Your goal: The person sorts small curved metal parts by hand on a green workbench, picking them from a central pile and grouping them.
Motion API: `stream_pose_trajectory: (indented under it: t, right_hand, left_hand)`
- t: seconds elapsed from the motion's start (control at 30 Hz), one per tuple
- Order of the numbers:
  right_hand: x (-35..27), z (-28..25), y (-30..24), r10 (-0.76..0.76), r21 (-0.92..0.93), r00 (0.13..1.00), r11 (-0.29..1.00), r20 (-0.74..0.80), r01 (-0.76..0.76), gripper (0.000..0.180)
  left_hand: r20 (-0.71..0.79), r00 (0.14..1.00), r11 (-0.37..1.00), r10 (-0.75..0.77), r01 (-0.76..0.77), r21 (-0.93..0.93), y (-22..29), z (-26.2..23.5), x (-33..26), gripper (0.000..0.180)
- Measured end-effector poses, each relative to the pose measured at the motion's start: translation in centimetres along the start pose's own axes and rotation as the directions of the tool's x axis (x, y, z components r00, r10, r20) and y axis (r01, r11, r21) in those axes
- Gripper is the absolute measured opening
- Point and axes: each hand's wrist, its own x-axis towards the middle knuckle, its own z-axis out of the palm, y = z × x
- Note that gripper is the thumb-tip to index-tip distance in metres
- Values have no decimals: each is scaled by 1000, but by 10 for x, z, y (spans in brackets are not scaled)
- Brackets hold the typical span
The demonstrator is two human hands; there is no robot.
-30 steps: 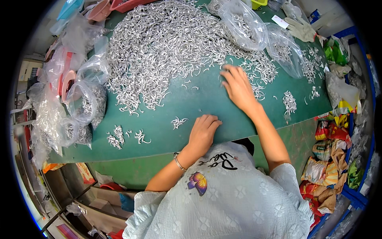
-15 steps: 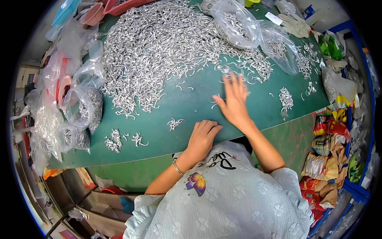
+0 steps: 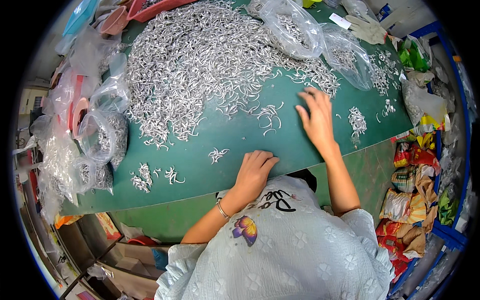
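Note:
A wide heap of small curved silver metal pieces (image 3: 185,65) covers the far half of the green table (image 3: 195,165). My right hand (image 3: 318,116) hovers over or touches the tabletop near the heap's right end, palm down, fingers apart and slightly bent. Left of it lies a loose cluster of curved pieces (image 3: 269,116), pulled away from the heap. At the near edge rests my left hand (image 3: 254,172), its fingers curled together and still; nothing shows in it. Small separate groups of pieces (image 3: 218,155) lie beside it, and another little pile (image 3: 356,121) sits to the right.
Clear plastic bags of metal pieces (image 3: 112,132) stand at the left edge. Open bags (image 3: 295,32) lie on the far right part of the heap. A red tray (image 3: 155,9) and a white glove (image 3: 367,30) are at the back. Blue shelving (image 3: 445,235) with packages stands right.
My right hand has swept right, away from the heap's edge. A cluster of curved pieces now lies where it was. My left hand has not moved.

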Motion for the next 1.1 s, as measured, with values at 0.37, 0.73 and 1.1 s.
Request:
stream_pose_trajectory:
  t: [0.37,0.73,1.1]
  right_hand:
    - [5,26,-11,-281,406,948,891,148,201,23]
    - [12,-17,12,237,298,969,923,63,-245,18]
    - [-8,-5,-16,-63,84,977,995,205,46,16]
  left_hand:
    - [-110,993,997,-40,47,66,0,3,-1,29]
    - [-145,989,998,-31,37,43,-3,6,-1,27]
    - [-159,986,997,-40,49,55,-3,8,-4,29]
